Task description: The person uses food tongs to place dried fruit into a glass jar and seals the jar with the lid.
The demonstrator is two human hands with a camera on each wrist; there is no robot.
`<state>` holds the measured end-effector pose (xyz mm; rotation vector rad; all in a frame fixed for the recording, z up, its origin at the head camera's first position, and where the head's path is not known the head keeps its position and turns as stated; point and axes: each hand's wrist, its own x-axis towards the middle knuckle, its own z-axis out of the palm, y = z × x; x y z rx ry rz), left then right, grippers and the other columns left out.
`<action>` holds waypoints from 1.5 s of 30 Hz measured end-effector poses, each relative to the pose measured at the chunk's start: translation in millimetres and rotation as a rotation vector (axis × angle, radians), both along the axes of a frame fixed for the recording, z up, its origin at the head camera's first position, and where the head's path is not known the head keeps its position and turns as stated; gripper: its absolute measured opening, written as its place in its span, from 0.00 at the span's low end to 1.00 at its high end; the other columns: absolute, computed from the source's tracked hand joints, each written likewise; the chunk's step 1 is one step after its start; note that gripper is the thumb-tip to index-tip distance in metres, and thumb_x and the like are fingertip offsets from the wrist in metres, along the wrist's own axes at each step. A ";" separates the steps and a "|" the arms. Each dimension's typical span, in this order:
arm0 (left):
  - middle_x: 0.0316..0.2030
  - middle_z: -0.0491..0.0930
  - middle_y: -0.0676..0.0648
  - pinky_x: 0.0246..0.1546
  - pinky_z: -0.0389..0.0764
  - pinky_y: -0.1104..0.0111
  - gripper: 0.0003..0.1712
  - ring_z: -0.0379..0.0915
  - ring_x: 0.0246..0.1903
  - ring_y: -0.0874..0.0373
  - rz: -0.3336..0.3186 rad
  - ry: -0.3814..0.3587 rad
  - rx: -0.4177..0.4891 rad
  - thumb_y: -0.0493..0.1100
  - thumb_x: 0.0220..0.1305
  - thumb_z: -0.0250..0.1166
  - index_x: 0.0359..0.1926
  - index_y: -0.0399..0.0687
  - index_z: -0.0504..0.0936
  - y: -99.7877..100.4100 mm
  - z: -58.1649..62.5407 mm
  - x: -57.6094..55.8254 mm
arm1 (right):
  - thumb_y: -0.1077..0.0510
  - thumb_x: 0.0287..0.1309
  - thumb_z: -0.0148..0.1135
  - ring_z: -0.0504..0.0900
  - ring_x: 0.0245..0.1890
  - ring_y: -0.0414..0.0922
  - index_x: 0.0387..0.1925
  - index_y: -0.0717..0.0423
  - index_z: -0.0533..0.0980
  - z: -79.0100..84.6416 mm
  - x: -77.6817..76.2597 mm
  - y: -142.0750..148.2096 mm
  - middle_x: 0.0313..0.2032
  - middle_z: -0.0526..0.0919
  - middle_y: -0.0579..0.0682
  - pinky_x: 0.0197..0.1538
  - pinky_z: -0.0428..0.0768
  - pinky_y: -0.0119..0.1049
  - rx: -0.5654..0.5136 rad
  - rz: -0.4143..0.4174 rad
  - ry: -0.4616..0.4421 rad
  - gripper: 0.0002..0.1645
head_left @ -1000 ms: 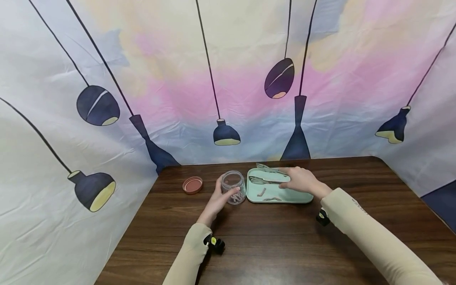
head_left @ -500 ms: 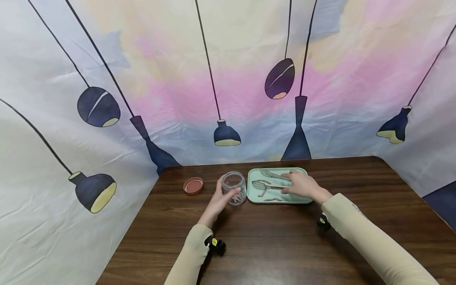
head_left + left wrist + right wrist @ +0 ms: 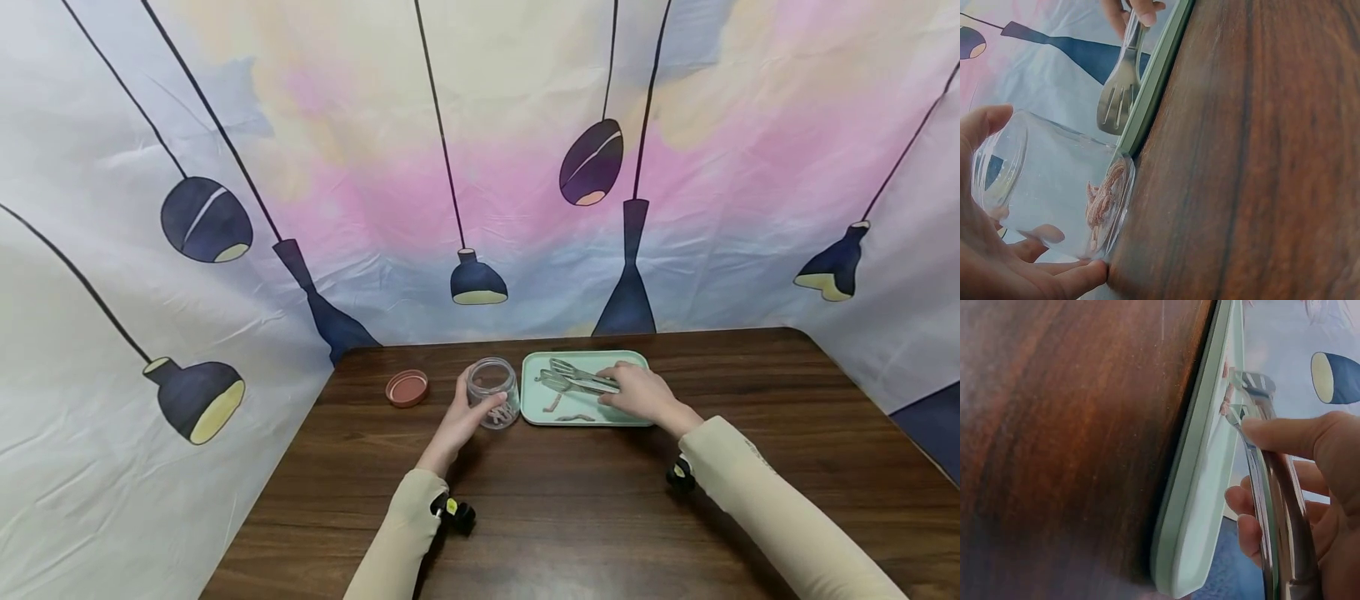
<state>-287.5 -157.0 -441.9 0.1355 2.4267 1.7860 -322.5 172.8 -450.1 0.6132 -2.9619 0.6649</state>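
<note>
From where I stand, the metal tongs reach in low over the pale green tray, their far ends pointing left, toward the jar. The right hand has them pinched between thumb and fingers, the thumb on one arm and the fingertips round the other, with just a narrow gap between the two arms. One arm ends in a slotted head. Pinkish-brown strips lie on the tray, on the near side of the tongs; whether the tips hold one, I can't make out.

Just beside the tray's left edge stands the clear jar, a small heap of similar strips at its bottom. The left hand holds it from the left, thumb across the near side, fingers curved around the far side.

Farther left, well apart from the tray, a reddish-brown lid lies on the dark wooden table. Both arms wear cream sleeves. Behind the table hangs a pastel cloth printed with dark hanging lamps.
</note>
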 end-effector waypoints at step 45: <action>0.73 0.59 0.37 0.66 0.58 0.40 0.55 0.53 0.73 0.39 0.028 0.054 -0.001 0.64 0.62 0.69 0.79 0.61 0.47 -2.3 -28.3 -13.8 | 0.56 0.61 0.71 0.49 0.13 0.38 0.59 0.55 0.82 -29.1 20.3 11.8 0.54 0.82 0.64 0.19 0.56 0.35 -0.246 -0.115 0.010 0.24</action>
